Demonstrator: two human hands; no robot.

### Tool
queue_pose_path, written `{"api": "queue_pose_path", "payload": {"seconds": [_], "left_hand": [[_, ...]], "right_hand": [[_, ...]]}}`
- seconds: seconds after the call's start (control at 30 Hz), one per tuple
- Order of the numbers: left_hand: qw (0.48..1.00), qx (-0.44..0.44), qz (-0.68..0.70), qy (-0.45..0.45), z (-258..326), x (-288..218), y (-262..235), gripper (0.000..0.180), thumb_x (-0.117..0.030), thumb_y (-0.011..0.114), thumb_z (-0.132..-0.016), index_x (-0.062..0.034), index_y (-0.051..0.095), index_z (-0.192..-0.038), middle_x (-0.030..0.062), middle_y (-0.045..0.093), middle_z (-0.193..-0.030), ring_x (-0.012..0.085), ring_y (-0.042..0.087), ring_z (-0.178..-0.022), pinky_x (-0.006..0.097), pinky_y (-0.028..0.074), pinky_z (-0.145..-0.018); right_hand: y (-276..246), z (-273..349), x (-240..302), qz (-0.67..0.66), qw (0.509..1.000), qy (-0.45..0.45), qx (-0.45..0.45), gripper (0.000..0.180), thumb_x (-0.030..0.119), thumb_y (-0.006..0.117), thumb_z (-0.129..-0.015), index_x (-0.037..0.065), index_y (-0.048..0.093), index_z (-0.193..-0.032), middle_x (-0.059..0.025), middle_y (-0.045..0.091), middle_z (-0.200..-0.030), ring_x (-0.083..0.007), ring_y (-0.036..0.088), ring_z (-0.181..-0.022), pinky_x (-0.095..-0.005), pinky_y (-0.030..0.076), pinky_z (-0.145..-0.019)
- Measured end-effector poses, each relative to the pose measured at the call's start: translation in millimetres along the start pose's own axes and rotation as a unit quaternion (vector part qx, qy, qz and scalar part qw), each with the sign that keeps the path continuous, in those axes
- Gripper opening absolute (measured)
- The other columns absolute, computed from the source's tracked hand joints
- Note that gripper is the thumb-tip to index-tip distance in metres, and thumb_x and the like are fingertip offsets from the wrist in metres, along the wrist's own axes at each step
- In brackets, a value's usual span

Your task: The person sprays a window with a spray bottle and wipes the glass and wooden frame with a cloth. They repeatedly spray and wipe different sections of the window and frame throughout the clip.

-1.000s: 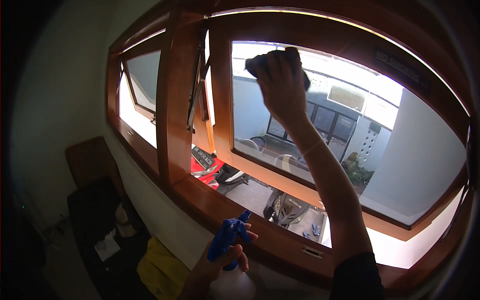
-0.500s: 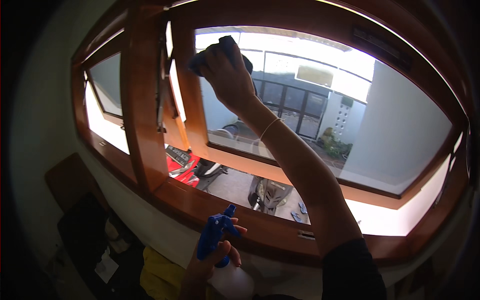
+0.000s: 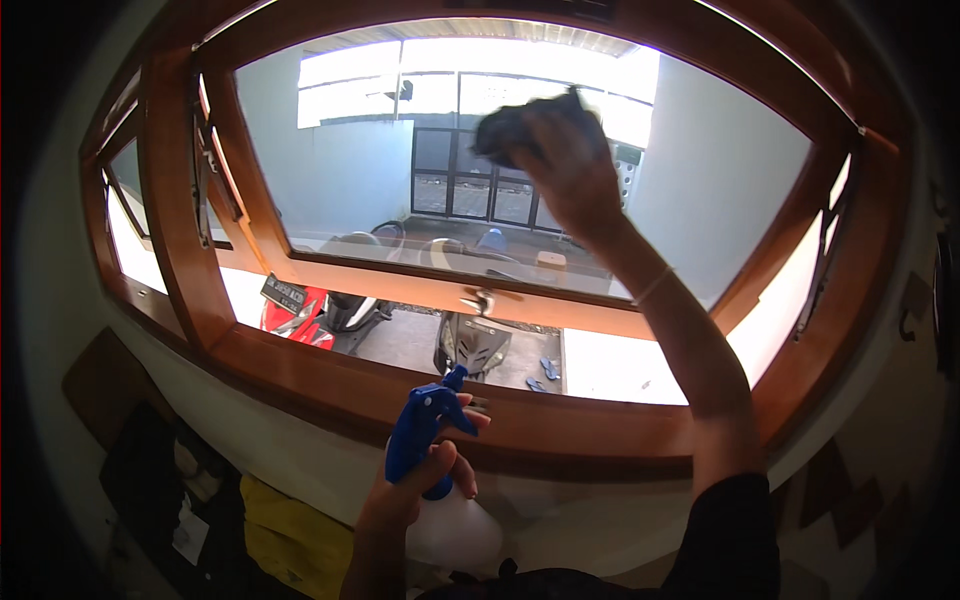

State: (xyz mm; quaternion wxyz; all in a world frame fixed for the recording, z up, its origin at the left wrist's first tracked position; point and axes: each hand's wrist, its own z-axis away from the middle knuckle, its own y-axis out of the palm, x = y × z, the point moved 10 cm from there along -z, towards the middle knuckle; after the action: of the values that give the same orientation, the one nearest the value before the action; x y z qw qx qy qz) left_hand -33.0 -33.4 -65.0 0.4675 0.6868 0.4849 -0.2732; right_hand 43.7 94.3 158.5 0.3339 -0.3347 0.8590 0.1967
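My right hand (image 3: 575, 165) presses a dark cloth (image 3: 515, 130) against the window pane (image 3: 350, 170), right of its middle; hand and cloth are slightly blurred. The pane sits in a brown wooden frame, tilted outward at the bottom. Low in the middle, my left hand (image 3: 430, 475) grips a spray bottle (image 3: 455, 530) by the neck under its blue trigger head (image 3: 415, 430). The bottle's body is whitish, and its nozzle points up toward the window. Fingers of that hand lie by the trigger.
A wooden sill (image 3: 330, 385) runs below the window, with a metal window latch (image 3: 482, 300) on the sash. Outside stand a red motorbike (image 3: 300, 320), a grey scooter (image 3: 470, 345) and blue sandals (image 3: 543, 372). Yellow cloth (image 3: 290, 540) and a dark bag (image 3: 150, 490) lie lower left.
My right hand has carried the cloth from the pane's upper left corner across to the right. My view has turned right; the left hand still holds the spray bottle in front of me.
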Motion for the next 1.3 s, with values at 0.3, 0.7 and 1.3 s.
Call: {"api": "queue_pose_path", "payload": {"seconds": [0.3,0.7,1.3], "left_hand": [[0.997,0.046,0.027,-0.063,-19.6,67.9,105.8,0.06,-0.025,0.065,-0.085,-0.0007,0.038,-0.133,0.0147,0.057,-0.115,0.0166,0.063,-0.062,0.029,0.049,-0.058],[0.999,-0.031,0.029,0.027,-13.4,46.2,70.5,0.06,-0.026,0.064,-0.085,-0.0011,0.037,-0.133,0.0216,0.057,-0.114,0.0228,0.064,-0.059,0.032,0.051,-0.051],[0.978,-0.188,-0.049,0.079,43.8,-54.7,-122.9,0.064,-0.032,0.067,-0.084,-0.0009,0.038,-0.132,0.0219,0.057,-0.115,0.0219,0.064,-0.06,0.03,0.051,-0.051]], "right_hand": [[-129.4,162.5,-152.0,0.149,0.977,0.13,0.078,0.029,0.017,0.065,-0.082,0.02,0.063,-0.11,-0.0089,0.052,-0.128,-0.0276,0.045,-0.121,-0.0458,0.034,-0.103],[-54.0,107.0,-24.7,-0.043,0.995,0.018,0.089,0.026,0.015,0.068,-0.072,0.02,0.066,-0.098,-0.0021,0.058,-0.119,-0.0227,0.051,-0.116,-0.0477,0.041,-0.099],[186.9,-69.3,244.3,-0.039,0.995,-0.069,0.056,0.038,0.026,0.05,-0.085,0.01,0.057,-0.119,-0.0101,0.048,-0.127,-0.0275,0.039,-0.123,-0.0518,0.031,-0.106]]}}
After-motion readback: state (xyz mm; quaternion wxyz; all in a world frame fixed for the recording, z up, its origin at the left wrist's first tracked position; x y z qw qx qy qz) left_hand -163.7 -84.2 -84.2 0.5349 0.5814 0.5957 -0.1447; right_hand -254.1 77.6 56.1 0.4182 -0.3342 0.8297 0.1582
